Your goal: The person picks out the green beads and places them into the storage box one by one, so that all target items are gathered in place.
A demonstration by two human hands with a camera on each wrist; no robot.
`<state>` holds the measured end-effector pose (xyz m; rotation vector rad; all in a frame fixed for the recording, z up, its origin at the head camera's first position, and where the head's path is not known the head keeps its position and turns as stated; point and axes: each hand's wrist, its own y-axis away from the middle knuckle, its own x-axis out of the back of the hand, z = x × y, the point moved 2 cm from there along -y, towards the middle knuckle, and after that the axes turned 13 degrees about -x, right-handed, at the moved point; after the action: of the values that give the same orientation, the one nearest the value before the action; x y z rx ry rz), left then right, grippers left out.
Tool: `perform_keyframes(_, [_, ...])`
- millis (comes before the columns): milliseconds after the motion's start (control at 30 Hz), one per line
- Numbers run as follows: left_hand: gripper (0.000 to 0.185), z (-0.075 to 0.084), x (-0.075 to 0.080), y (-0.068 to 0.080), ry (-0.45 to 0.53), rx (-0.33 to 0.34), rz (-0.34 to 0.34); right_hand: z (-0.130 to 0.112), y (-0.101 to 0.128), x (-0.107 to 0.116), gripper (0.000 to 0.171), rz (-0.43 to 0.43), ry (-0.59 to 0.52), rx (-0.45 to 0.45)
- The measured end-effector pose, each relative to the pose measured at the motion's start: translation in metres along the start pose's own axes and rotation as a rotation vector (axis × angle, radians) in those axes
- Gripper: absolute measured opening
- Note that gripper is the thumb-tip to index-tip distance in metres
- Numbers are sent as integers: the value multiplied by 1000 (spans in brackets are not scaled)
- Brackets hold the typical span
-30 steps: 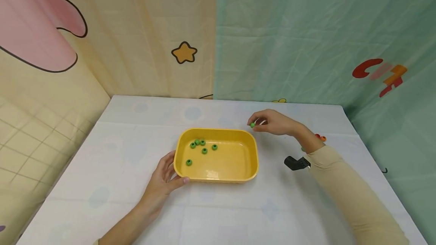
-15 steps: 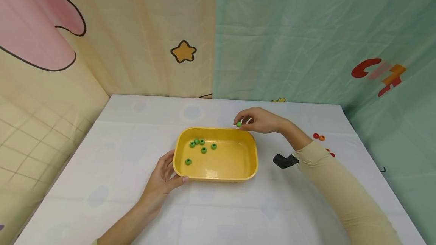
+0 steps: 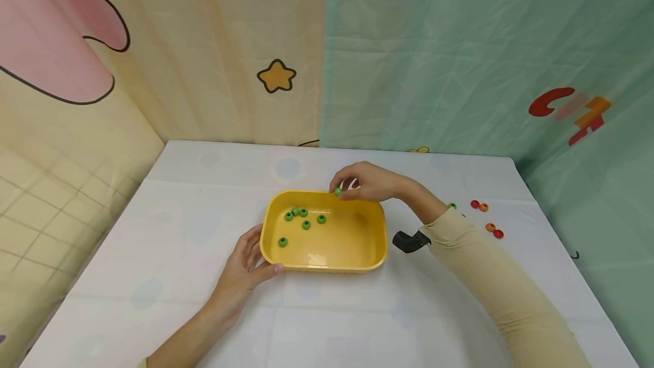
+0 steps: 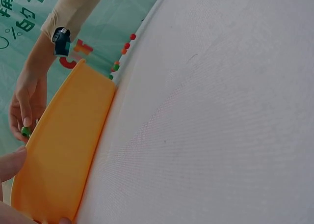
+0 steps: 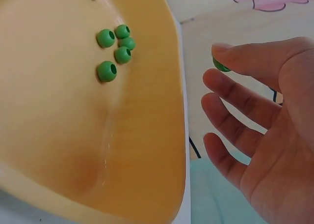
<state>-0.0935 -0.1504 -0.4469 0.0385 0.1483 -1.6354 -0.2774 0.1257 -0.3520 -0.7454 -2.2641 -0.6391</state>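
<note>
A yellow tray (image 3: 375, 246) sits mid-table with several green beads (image 3: 305, 224) in its left half. My right hand (image 3: 365, 182) hovers over the tray's far rim and pinches one green bead (image 3: 338, 191) between thumb and forefinger. That bead (image 5: 219, 64) shows at my fingertips in the right wrist view, beside the tray (image 5: 147, 160) and its beads (image 5: 106, 71). My left hand (image 3: 244, 266) holds the tray's near left corner, thumb on the rim. In the left wrist view the tray wall (image 4: 64, 150) fills the left side, with the right hand (image 4: 27, 103) and pinched bead (image 4: 24, 131) beyond.
Red and orange beads (image 3: 487, 219) and one green bead (image 3: 452, 205) lie on the white tablecloth at the right. A black wrist-camera mount (image 3: 406, 241) juts from my right sleeve. Patterned curtains close off the back and sides of the table.
My right hand has carried the green bead leftward from beside the tray's far right corner to above its far rim. The left hand and tray have stayed put.
</note>
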Motion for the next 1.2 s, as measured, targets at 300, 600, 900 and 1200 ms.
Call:
perform_keyframes(300, [91, -3, 2, -1, -2, 13, 10, -9, -10, -9, 23, -24, 26, 50])
perform_keyframes(600, [93, -3, 2, -1, -8, 15, 7, -3, -8, -8, 25, -6, 28, 30])
perform_keyframes(900, [91, 0, -1, 0, -5, 0, -2, 16, 8, -3, 25, 14, 7, -21])
perform_keyframes(1200, [92, 0, 0, 1, -7, 10, 7, 37, 35, 8, 21, 58, -31, -100])
